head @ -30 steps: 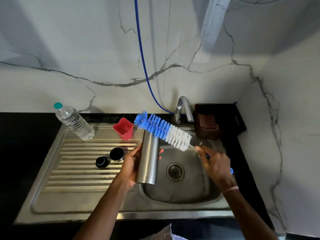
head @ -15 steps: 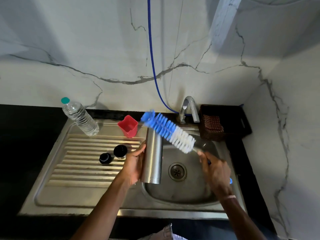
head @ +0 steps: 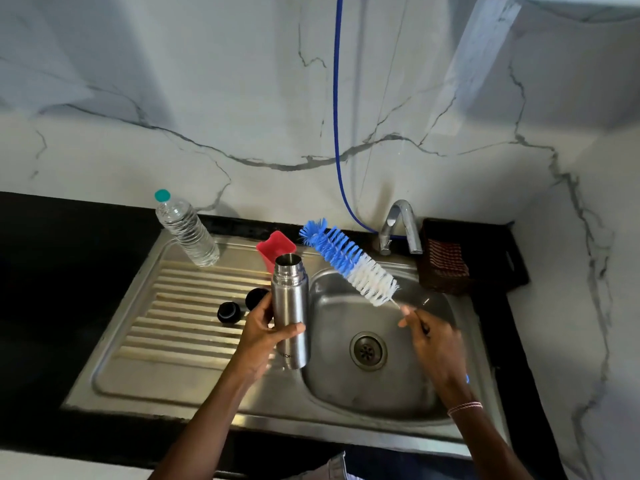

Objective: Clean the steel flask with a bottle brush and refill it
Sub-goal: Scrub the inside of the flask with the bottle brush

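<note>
The left hand (head: 268,329) holds the steel flask (head: 290,299) upright, its grip wrapped round the middle of the body with the thumb across the front. The flask's mouth is open. It stands over the edge where the draining board (head: 180,327) meets the sink bowl (head: 332,306); whether its base rests on the steel cannot be told.

The right hand (head: 436,341) is over the bowl, its grip pinching the thin wire stem of the bottle brush (head: 349,261). A blue end of the handle shows below the wrist. The brush slants up to the left, with the white bristles nearer the hand and the blue ones at the tip. The tip is just beside the flask's mouth, to its right and a little higher, outside the flask.

Behind the flask stands a red cup (head: 275,245). Two black caps (head: 228,311) lie on the draining board near the left hand. A clear water bottle (head: 187,230) with a green cap stands at the board's far left corner. The tap (head: 398,226) is behind the bowl, with a blue hose (head: 336,133) running up the marble wall and a dark basket (head: 445,265) to its right on the black bench (head: 69,271).
</note>
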Motion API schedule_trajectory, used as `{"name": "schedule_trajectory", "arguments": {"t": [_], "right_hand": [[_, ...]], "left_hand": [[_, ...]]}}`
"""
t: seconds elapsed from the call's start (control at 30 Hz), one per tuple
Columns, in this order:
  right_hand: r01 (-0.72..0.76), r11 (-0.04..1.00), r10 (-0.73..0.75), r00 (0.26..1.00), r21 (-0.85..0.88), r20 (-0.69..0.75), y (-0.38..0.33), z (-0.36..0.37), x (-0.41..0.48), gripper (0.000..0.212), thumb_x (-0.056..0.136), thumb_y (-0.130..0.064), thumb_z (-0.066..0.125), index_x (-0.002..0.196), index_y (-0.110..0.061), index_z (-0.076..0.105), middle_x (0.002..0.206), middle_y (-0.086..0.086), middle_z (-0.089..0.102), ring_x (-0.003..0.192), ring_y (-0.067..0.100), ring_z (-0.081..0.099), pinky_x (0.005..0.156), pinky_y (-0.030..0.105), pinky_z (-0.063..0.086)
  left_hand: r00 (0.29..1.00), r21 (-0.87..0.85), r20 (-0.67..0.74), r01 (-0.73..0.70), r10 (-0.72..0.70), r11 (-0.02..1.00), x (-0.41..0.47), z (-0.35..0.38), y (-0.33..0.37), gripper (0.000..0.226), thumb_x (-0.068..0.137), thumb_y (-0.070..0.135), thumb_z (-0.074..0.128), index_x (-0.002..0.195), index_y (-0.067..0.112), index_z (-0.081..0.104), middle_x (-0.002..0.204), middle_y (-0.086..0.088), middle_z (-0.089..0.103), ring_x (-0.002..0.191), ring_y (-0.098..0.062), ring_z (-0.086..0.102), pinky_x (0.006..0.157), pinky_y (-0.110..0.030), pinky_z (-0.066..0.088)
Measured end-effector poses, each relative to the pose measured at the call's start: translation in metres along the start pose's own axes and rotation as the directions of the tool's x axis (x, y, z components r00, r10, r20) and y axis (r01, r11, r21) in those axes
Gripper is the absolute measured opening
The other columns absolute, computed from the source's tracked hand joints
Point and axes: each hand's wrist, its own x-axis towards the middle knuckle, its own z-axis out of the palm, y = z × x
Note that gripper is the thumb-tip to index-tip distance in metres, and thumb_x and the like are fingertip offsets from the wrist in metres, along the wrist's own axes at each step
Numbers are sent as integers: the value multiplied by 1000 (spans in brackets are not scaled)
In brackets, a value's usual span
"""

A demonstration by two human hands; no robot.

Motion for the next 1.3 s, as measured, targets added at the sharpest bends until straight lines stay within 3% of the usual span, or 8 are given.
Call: {"name": "schedule_trajectory", "arguments": {"t": [0.13,0.3,0.53,0.63,0.8,0.97,1.1,1.3], "right_hand": [[138,976,-131,990,-166,50,-25,-5,16,25,98,-53,55,104,-32,68,90,2,75,89,36,69,71,41,54],[327,869,-268,942,-371,202,-101,-21,55,19,99,-42,57,113,-32,66,102,5,73,98,35,68,79,40,51],[558,448,-457,814,-698,358,-214,-17,98,16,95,-14,60,110,-17,66,106,9,68,98,34,68,73,38,42],[603,297,-496,760,-740,420,-250,-4,109,21,94,-10,62,115,-14,66,110,8,67,101,31,68,75,36,40],[679,116,-588,635,-725,501,-286,31,119,23,97,-4,54,114,-12,68,111,7,68,103,31,68,77,35,36],[727,-28,-611,531,-687,587,-305,75,124,18,97,-7,56,104,-16,70,104,1,69,100,26,67,74,33,35],[732,-72,-593,515,-678,619,-312,99,130,18,93,-8,58,98,-20,70,89,-2,60,95,23,67,72,32,36],[730,-24,-565,554,-683,612,-312,110,137,16,93,-7,59,82,-18,62,82,-2,58,89,23,68,70,31,37]], "left_hand": [[994,103,-93,-46,56,994,-6,-8,-3,89,51,6,95,131,22,60,116,-6,75,105,-20,72,90,-36,58],[987,186,-144,-39,67,982,-11,-20,-13,97,41,13,97,128,25,56,118,-1,72,105,-19,71,90,-40,59],[977,162,-193,-53,85,985,-19,-26,-18,96,37,20,97,124,26,58,117,-1,72,105,-20,70,85,-34,58],[976,172,-198,-58,92,983,-23,-30,-21,101,40,19,98,132,20,57,122,-2,71,112,-22,68,90,-37,58],[967,147,-236,-65,99,987,-29,-32,-20,103,39,21,98,134,20,56,122,4,71,113,-14,66,85,-28,57],[962,126,-259,-56,87,990,-31,-38,-23,107,39,16,98,137,22,54,126,0,70,117,-24,65,92,-39,55],[956,119,-279,-53,85,992,-32,-42,-23,108,39,21,98,138,25,54,129,-1,69,120,-29,64,97,-46,55],[955,153,-278,-62,103,986,-31,-47,-23,104,43,17,98,136,32,54,131,0,68,122,-28,63,98,-48,55]]}}
